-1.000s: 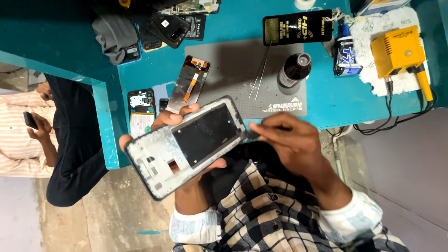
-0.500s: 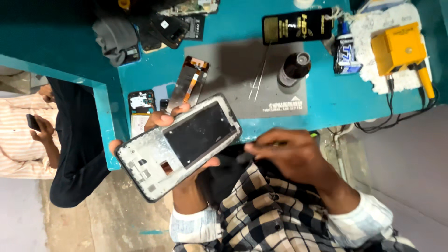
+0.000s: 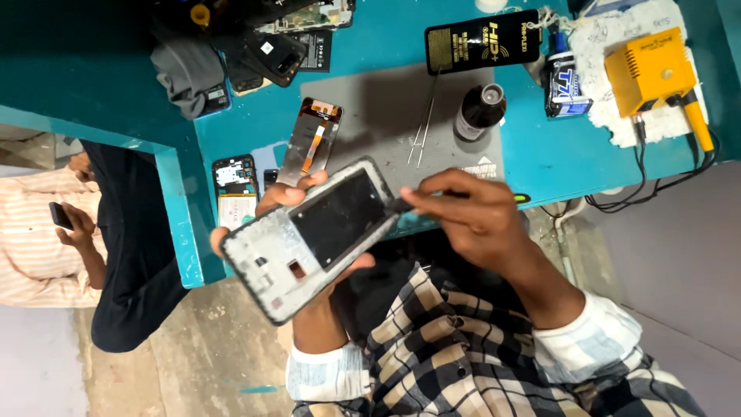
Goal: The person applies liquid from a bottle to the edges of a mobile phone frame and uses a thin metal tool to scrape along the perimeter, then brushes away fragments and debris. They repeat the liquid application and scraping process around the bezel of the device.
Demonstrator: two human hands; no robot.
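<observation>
Left hand gripping grey phone frame, right hand pinching thin tool, black rectangular gold-lettered packet beyond.

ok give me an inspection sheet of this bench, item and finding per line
surface: teal worktop with a grey rubber mat laid on it
job's things: opened grey phone frame with dark centre panel; thin dark tool touching its top edge
clutter: metal tweezers and a dark bottle on the mat; loose screen part with orange flex; black flat packet; yellow box-shaped device; pile of dark phone parts
grippers: left hand holds the frame; right hand pinches the tool
cables: black leads run from the yellow device over the edge
surroundings: bare concrete floor; another person in a striped shirt at left
</observation>
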